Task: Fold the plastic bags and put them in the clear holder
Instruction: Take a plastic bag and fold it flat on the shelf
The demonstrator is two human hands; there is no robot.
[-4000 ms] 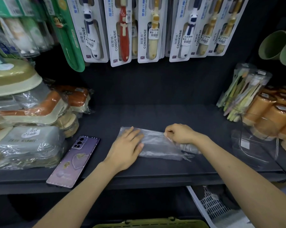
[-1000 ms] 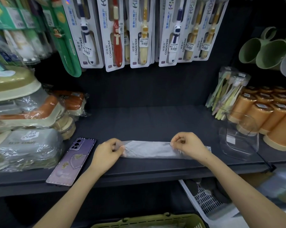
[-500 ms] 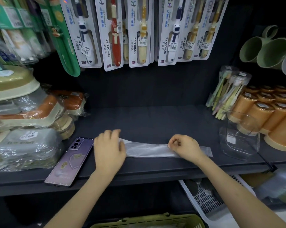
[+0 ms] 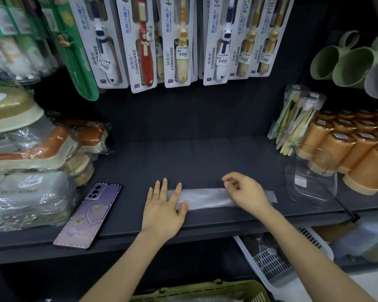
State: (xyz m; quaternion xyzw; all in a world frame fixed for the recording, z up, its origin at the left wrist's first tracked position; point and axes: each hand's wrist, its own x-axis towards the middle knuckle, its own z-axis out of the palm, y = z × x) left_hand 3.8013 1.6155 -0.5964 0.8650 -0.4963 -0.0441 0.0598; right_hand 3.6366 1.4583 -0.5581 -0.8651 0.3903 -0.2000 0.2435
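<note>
Right hand (image 4: 245,192) has loosened from its fist, fingers slack, gripping nothing. Left hand (image 4: 164,211) presses flat on the folded bag (image 4: 205,199), which lies on the shelf (image 4: 205,160) left of the holder (image 4: 310,186)

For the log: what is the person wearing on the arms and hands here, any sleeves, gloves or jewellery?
Nothing worn shows. The left hand and right hand are bare, with no gloves, rings or watch visible. The left forearm and right forearm are bare down to the bottom edge of the picture, with no sleeve in view.
</note>
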